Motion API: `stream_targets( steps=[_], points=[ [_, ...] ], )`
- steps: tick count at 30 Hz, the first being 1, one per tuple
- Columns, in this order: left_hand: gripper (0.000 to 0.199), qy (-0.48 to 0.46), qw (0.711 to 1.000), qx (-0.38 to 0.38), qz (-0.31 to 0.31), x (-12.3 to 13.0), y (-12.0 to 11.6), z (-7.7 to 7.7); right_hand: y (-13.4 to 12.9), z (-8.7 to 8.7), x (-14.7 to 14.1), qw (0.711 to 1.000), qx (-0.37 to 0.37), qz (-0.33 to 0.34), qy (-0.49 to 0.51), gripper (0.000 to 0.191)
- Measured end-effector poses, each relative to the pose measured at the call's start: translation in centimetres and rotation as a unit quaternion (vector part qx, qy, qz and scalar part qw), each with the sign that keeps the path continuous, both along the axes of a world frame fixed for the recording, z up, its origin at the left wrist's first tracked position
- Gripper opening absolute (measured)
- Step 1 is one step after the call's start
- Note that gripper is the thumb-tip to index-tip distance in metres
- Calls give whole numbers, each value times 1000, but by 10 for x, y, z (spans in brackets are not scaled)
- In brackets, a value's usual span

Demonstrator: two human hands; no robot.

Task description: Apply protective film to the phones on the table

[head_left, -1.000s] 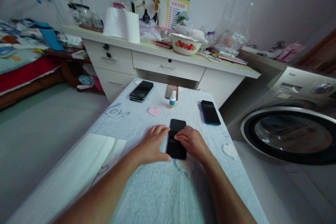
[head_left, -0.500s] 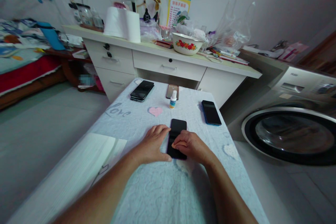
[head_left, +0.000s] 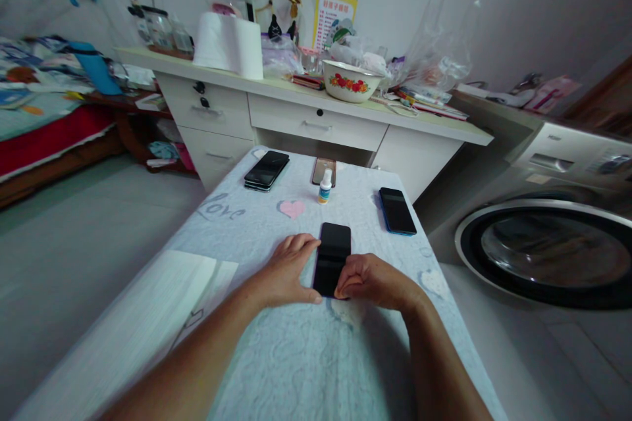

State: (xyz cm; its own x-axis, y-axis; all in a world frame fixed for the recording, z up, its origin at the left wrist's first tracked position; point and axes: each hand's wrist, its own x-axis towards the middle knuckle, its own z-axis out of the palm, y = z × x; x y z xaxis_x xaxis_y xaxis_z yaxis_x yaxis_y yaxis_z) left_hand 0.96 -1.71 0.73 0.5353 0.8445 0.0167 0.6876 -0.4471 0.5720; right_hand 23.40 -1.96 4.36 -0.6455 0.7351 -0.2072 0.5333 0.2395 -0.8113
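Note:
A black smartphone (head_left: 336, 243) lies screen up on the cloth-covered table. My left hand (head_left: 291, 271) rests beside its left edge, fingers stretched out and thumb spread apart, with the fingertips touching that edge. At the phone's lower right corner, my right hand (head_left: 370, 281) is closed on a small orange cloth (head_left: 340, 291), pressed against the screen; most of the cloth is hidden by the fingers. Beyond the phone stands a small white-capped spray bottle (head_left: 324, 188).
Stacked phones (head_left: 267, 170) lie at the table's far left, a blue-edged phone (head_left: 397, 212) at the right and a brownish phone case (head_left: 318, 172) behind the bottle. A white desk (head_left: 286, 112) borders the far end; a washing machine (head_left: 533, 164) stands at right.
My right hand has slid down and right with the orange cloth, from the middle of the screen to its lower right corner. My left hand has stayed put.

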Motion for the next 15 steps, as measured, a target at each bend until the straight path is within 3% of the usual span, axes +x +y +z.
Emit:
stream_targets(
  steps=[8,15],
  points=[
    [82,6,1000,-16,-10,-2,1,5,-1,5,5,1000,-13,5,-17,13],
    [48,-13,1000,15,-7,-4,3,-4,-3,4,-5,997,60,29,-37,17]
  ],
)
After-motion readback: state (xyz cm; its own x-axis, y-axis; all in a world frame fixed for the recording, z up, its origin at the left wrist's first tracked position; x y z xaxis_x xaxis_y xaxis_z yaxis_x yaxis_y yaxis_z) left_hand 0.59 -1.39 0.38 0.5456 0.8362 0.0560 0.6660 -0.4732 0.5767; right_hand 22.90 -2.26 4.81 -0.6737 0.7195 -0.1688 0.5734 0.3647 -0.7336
